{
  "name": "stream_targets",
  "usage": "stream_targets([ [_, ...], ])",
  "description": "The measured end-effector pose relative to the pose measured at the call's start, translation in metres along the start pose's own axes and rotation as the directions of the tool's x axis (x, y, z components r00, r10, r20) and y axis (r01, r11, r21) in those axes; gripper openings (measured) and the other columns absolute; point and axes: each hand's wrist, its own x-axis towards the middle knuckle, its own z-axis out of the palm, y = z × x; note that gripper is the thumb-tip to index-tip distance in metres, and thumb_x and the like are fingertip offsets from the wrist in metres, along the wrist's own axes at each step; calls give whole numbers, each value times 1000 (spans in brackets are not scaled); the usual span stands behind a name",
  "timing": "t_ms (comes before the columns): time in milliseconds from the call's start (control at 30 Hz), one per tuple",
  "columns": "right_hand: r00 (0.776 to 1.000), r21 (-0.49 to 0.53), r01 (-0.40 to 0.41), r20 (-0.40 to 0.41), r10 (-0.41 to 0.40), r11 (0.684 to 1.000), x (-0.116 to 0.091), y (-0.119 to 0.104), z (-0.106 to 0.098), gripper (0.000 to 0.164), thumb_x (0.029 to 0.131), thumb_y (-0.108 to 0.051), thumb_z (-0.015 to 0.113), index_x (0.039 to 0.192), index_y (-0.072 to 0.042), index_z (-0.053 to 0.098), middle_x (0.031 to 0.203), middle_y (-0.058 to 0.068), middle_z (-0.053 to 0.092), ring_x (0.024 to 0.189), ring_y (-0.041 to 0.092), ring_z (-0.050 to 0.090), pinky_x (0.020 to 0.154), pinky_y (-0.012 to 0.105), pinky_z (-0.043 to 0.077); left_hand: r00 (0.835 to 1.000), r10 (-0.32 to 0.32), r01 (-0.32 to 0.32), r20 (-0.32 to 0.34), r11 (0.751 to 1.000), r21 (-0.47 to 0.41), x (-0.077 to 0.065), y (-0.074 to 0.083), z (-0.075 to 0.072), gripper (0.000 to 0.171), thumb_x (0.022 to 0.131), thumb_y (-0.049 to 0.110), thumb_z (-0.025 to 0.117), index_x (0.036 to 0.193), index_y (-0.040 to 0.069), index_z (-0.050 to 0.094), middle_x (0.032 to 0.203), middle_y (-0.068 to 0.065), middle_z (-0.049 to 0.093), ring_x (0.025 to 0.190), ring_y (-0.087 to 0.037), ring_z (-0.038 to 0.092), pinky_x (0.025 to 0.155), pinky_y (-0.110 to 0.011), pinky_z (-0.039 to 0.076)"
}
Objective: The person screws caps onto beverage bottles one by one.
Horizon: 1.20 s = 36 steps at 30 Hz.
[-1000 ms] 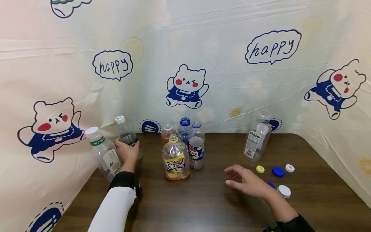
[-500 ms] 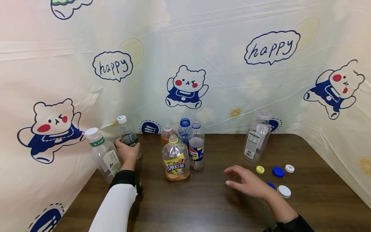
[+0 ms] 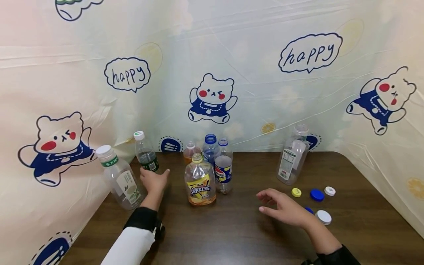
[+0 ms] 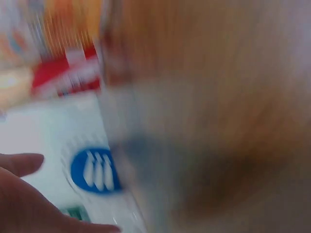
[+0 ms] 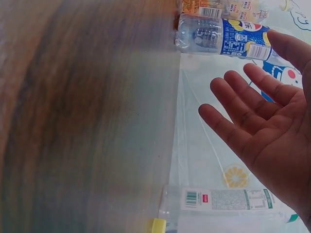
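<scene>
My left hand (image 3: 154,183) is just in front of a small clear bottle (image 3: 146,154) with a dark green label and white cap; thumb and fingers are spread and hold nothing. To its left stands a larger clear bottle (image 3: 124,184) with a white cap and green neck band. My right hand (image 3: 281,207) hovers over the table with relaxed fingers; the right wrist view shows its palm with nothing in it. Between the hands stand an uncapped iced tea bottle (image 3: 201,186) with a yellow label and an uncapped cola bottle (image 3: 223,167) with a blue label. The left wrist view is blurred.
Behind these two stand a blue-necked bottle (image 3: 210,147) and a pinkish bottle (image 3: 191,151). An uncapped clear bottle (image 3: 292,156) is at the back right. Loose caps lie near it, including a yellow cap (image 3: 296,192) and a white cap (image 3: 323,217). A printed cloth (image 3: 251,84) hangs behind the table.
My left hand has let go of the green-labelled bottle and drawn back slightly toward me and to the right. The bottle stays standing. My right hand has hardly moved.
</scene>
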Motion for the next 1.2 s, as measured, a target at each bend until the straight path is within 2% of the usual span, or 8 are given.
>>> stream_targets([
  [100,1000,-3,8,0,-8,1000,0,0,0,35,95,-27,65,122,-4,57,116,14,61,102,32,60,86,41,52,991,-7,11,132,1000,-29,-23,0,0,92,87,13,70,151,-5,7,149,-37,19,138,-47,24,112,-54,26],
  [200,1000,-15,15,-1,-15,1000,1,-1,0,36,95,-27,65,122,-4,57,116,14,61,102,32,60,87,40,52,948,52,-24,314,995,-93,-44,1,-1,80,85,0,66,148,-4,17,144,-34,31,133,-46,34,106,-55,36],
  [333,1000,-30,18,1,-18,999,0,-1,0,36,95,-28,65,122,-4,57,116,15,61,102,31,61,87,39,52,815,187,-108,548,979,-172,-61,2,-5,81,77,-6,67,147,2,26,144,-28,38,133,-43,37,104,-58,37],
  [433,1000,-34,12,5,-12,999,0,0,0,36,96,-28,64,122,-4,57,116,15,61,102,30,61,86,39,52,716,260,-173,648,965,-196,-65,3,-6,88,76,0,76,148,8,26,146,-24,37,137,-42,32,107,-61,30],
  [533,1000,-32,7,10,-6,999,0,1,0,37,96,-28,64,122,-3,57,117,15,61,102,30,60,87,39,52,662,296,-209,689,955,-209,-64,2,-4,96,74,10,84,149,14,24,148,-20,35,140,-40,28,110,-60,26],
  [933,1000,-19,9,13,-9,1000,-1,6,5,42,96,-30,64,122,2,56,116,15,61,101,34,60,86,40,52,597,376,-211,709,926,-314,-49,-4,18,105,67,11,91,148,22,25,138,-10,47,127,-30,47,106,-56,37],
  [1033,1000,-17,4,14,-4,1000,-2,6,5,42,95,-30,64,122,2,56,116,15,61,101,34,60,87,40,52,593,386,-208,707,921,-328,-47,-6,21,106,65,8,91,148,19,25,139,-10,48,126,-30,48,106,-54,37],
  [1200,1000,-25,19,-2,-19,1000,-2,6,6,40,95,-28,65,121,2,57,114,15,62,100,33,61,86,38,52,619,380,-224,687,924,-309,-46,-6,23,105,65,9,92,148,17,28,137,-12,50,124,-32,51,103,-54,40],
])
